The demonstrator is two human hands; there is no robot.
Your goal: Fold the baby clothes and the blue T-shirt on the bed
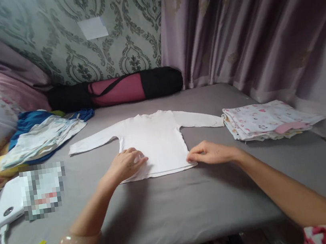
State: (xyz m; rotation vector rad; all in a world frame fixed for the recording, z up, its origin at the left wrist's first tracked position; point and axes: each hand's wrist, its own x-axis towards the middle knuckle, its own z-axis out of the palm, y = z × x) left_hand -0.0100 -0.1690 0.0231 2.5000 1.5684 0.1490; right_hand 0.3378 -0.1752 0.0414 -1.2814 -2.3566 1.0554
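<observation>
A small white long-sleeved shirt (153,137) lies flat on a grey sheet (174,201), both sleeves spread out sideways. My left hand (126,163) rests on the shirt's lower left hem corner, fingers curled onto the cloth. At the lower right hem corner my right hand (210,153) pinches the edge with its fingertips. A pale bangle (78,241) sits on my left wrist.
A folded stack of patterned cloth (268,119) lies to the right. Left are loose blue and pale garments (43,134) and a white device with cable (5,206). A black-and-pink rolled bag (116,89) lies against the wall, curtains (258,23) at right.
</observation>
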